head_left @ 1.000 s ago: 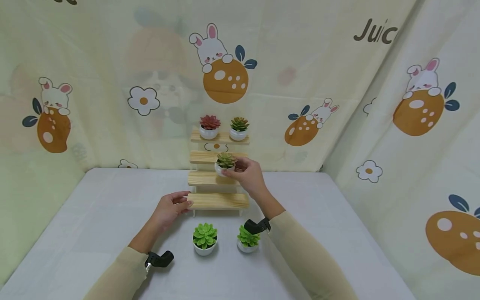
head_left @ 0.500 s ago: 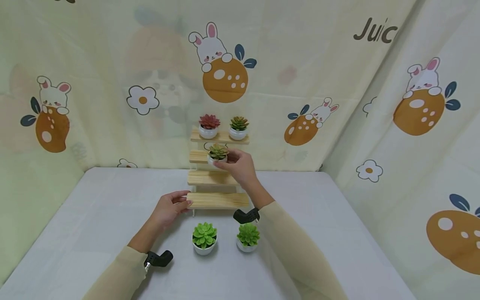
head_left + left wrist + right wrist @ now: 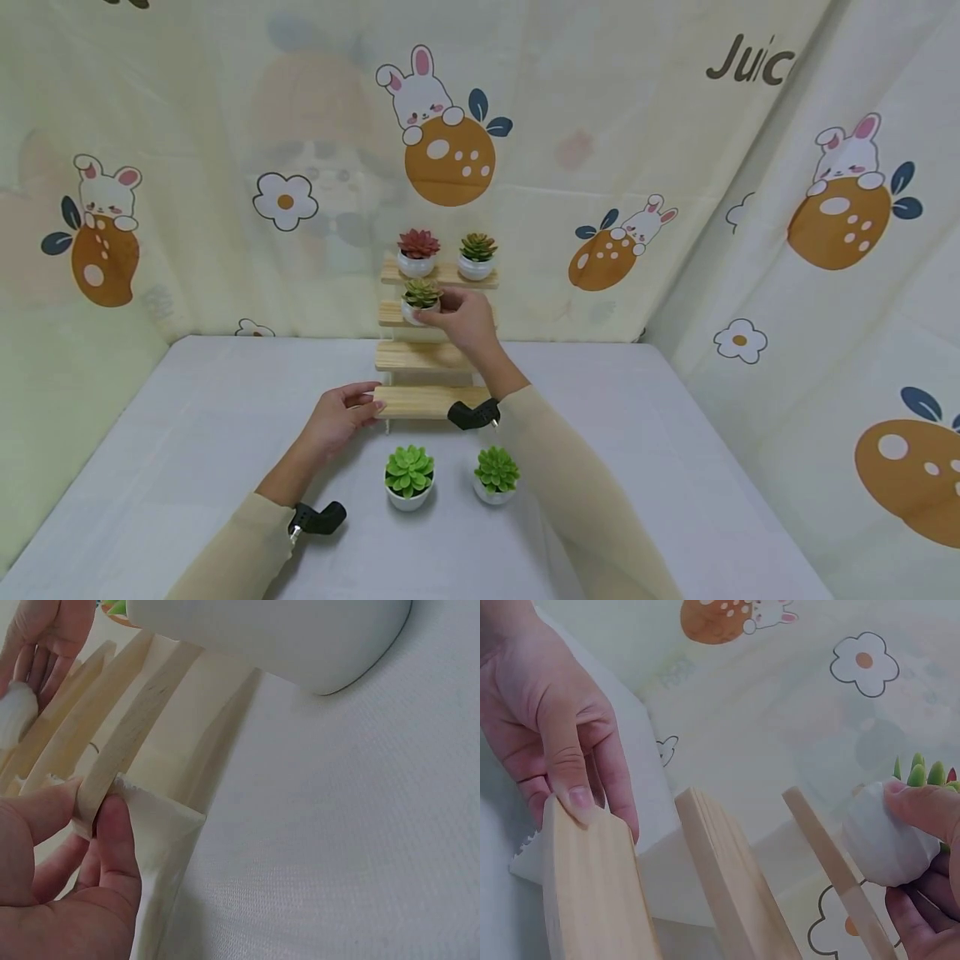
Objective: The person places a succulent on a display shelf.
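My right hand (image 3: 468, 323) grips a small potted succulent (image 3: 421, 293) with muted green leaves by its white pot. It holds the pot at the left part of the second board from the top of a stepped wooden plant stand (image 3: 420, 356). In the right wrist view the white pot (image 3: 889, 836) shows close beside a board, thumb on its side. My left hand (image 3: 341, 423) pinches the left end of the lowest board (image 3: 135, 724) between thumb and fingers. On the top board stand a red succulent (image 3: 417, 252) and a green one with reddish tips (image 3: 477, 255).
Two bright green potted succulents, one on the left (image 3: 409, 477) and one on the right (image 3: 495, 475), stand on the white table (image 3: 225, 400) in front of the stand. A printed curtain (image 3: 330, 125) hangs close behind the stand.
My right hand has carried the succulent up and to the left, from over the third board to the second board from the top. My left hand has stayed on the lowest board.
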Demonstrator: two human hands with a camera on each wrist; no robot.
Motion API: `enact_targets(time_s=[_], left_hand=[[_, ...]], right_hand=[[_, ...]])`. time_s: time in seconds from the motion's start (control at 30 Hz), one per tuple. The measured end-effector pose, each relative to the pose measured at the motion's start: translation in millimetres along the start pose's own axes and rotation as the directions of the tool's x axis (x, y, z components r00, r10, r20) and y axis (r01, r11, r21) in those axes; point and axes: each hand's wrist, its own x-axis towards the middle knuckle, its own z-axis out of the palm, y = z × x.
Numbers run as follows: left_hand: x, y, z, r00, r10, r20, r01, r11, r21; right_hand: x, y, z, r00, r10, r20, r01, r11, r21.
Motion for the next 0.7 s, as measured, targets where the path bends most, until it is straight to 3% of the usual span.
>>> enact_targets(time_s=[0.7], left_hand=[[-3.1, 1.2, 0.3, 1.000, 0.023, 0.001, -0.023, 1.000, -0.007]], right_hand=[[8.5, -6.7, 7.4, 1.000, 0.022, -0.011, -0.023, 0.998, -0.059]])
